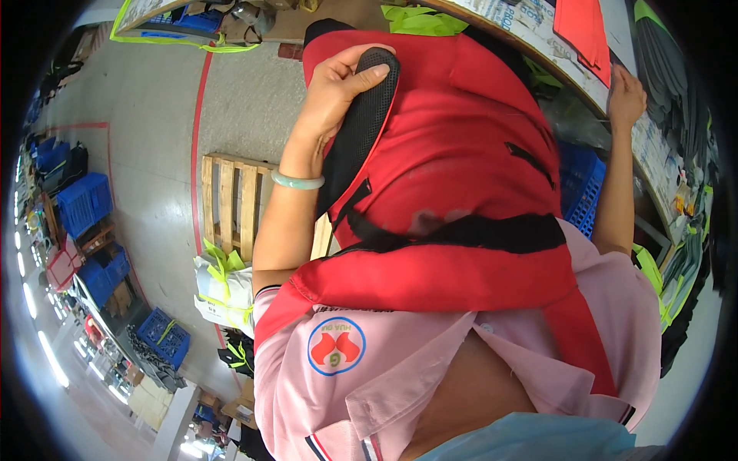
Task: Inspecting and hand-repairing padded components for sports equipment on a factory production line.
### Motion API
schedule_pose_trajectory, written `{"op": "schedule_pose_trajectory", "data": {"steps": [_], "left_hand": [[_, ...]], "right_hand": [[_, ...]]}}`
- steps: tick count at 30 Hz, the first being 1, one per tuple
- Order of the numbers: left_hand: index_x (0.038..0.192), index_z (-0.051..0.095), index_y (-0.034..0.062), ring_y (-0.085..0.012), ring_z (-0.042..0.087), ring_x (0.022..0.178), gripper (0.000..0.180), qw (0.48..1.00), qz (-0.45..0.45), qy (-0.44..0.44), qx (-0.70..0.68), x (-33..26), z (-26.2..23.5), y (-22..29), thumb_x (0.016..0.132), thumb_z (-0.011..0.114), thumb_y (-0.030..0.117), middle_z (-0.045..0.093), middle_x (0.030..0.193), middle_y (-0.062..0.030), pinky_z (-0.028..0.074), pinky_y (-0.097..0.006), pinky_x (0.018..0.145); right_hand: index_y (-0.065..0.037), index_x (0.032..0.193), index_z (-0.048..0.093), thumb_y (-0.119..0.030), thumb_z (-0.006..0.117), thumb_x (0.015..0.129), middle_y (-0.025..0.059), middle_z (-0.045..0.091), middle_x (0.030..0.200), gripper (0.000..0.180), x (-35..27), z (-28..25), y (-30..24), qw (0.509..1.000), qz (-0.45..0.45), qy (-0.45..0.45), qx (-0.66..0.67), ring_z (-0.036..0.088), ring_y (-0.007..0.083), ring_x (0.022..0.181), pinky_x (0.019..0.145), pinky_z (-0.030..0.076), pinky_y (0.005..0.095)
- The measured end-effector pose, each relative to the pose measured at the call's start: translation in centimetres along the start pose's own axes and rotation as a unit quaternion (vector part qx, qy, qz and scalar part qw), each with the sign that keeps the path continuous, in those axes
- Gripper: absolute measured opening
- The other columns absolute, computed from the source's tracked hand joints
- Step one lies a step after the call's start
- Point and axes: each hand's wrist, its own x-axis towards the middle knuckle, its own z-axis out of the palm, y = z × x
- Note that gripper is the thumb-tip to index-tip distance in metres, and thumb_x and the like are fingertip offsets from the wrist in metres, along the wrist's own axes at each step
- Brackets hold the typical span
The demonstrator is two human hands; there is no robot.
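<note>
Against the person's chest, a red backpack (pixel 461 146) with black trim hangs upright, filling the middle of the view. The left hand (pixel 338 84) clenches its grip around the black mesh shoulder strap (pixel 365 115) near the top, thumb laid across it. The right hand (pixel 626 96) rests open and flat on the counter (pixel 538 46) edge, beside a red sheet (pixel 584 27). A wooden pallet (pixel 231 203) lies on the floor below.

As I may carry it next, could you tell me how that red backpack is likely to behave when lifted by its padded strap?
The red backpack would probably sag: its fabric drapes against the person's chest. The black mesh strap looks padded, so the left hand likely keeps hold without slipping. It seems fairly light, held up by one hand.
</note>
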Motion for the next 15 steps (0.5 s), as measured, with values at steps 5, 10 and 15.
{"op": "schedule_pose_trajectory", "data": {"steps": [5, 10, 15], "left_hand": [[0.117, 0.060, 0.0014, -0.0070, 0.064, 0.080, 0.031, 0.998, 0.028, -0.024, 0.045, 1.7, 1.2, 1.4, 0.087, 0.065, 0.004, 0.068, 0.094, -0.0018, 0.051, -0.019, 0.070], [0.116, 0.057, -0.0012, -0.0103, 0.065, 0.083, 0.033, 0.995, 0.020, 0.031, 0.093, 3.4, 1.9, 0.2, 0.084, 0.066, -0.002, 0.068, 0.095, -0.0053, 0.051, -0.020, 0.074], [0.103, 0.062, -0.0030, -0.0131, 0.065, 0.081, 0.025, 0.980, -0.066, -0.104, 0.157, 2.6, 0.4, 0.9, 0.081, 0.071, 0.004, 0.069, 0.088, -0.0072, 0.051, -0.023, 0.076]], "right_hand": [[-0.013, 0.115, 0.066, -0.032, 0.062, 0.089, 0.0083, 0.068, 0.099, 0.033, 0.1, -0.6, -1.7, 0.986, 0.062, 0.027, 0.150, 0.062, 0.0203, 0.087, 0.082, 0.047, 0.0295], [-0.009, 0.125, 0.058, -0.033, 0.050, 0.097, 0.0028, 0.064, 0.091, 0.038, 0.4, -8.7, -24.8, 0.653, 0.002, -0.382, 0.654, 0.059, 0.0111, 0.075, 0.074, 0.048, 0.0243], [-0.006, 0.113, 0.061, -0.028, 0.055, 0.095, 0.0006, 0.061, 0.088, 0.029, 3.3, -7.0, -31.1, 0.633, -0.093, -0.515, 0.570, 0.055, 0.0078, 0.078, 0.072, 0.047, 0.0220]]}}
